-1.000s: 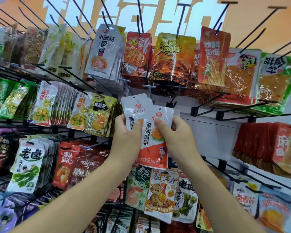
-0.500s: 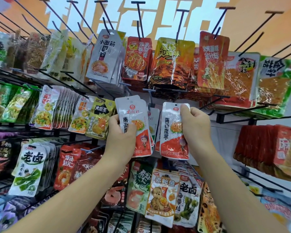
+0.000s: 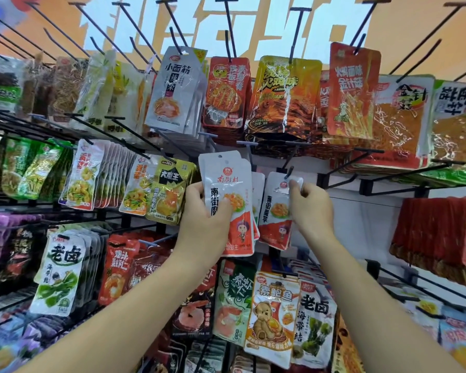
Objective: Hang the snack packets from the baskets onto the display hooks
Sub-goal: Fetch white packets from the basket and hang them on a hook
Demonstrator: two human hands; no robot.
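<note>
My left hand grips a small stack of white-and-red snack packets, held upright in front of the rack's middle row. My right hand pinches the top corner of one more white-and-red packet. That packet's punched top edge sits at the tip of a black display hook, which pokes through or just over it. Both hands are side by side, about a packet's width apart. No basket is in view.
Rows of black wire hooks hold hanging packets all around: grey and red ones above, yellow-green ones to the left, bear-printed ones below. Bare hooks jut out to the right, with red packets beyond.
My right hand has pulled one packet away from the stack, moved it right and raised its top to the hook's tip. My left hand has stayed with the stack.
</note>
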